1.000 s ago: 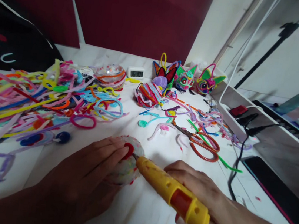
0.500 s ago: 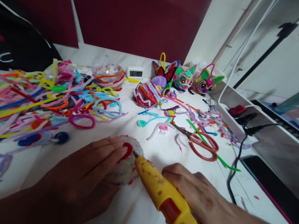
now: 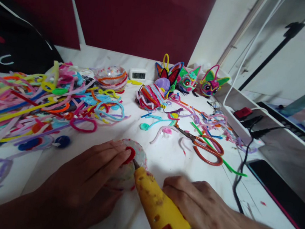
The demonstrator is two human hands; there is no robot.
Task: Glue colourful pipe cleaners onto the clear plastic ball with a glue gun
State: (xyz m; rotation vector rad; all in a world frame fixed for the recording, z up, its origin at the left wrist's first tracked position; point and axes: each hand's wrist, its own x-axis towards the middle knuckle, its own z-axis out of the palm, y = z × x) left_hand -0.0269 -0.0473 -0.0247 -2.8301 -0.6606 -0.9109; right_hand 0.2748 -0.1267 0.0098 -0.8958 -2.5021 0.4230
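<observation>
Swung steeper since the earlier frame, the glue gun (image 3: 157, 205) now has its back end lower and nearer to me, and its nozzle (image 3: 135, 164) sits a little further round the near edge of the red coil (image 3: 129, 155); my left hand (image 3: 85, 177) keeps its place. I judge the step to be gluing the coil's edge where it lies on the clear ball (image 3: 123, 179). It seems to call for an even squeeze, the tip following that edge clear of my fingertips. My left fingers are pressed together, pinning coil and ball just ahead of that palm; the thumb's hold is mostly hidden. My right hand (image 3: 199, 202) is curled around the gun's handle, though I cannot tell whether the trigger is pressed. Lying left of that hand, the gun runs slantwise, nozzle pointing forward and left, toward my left fingertips. Whether the tip touches the coil, I cannot tell.
</observation>
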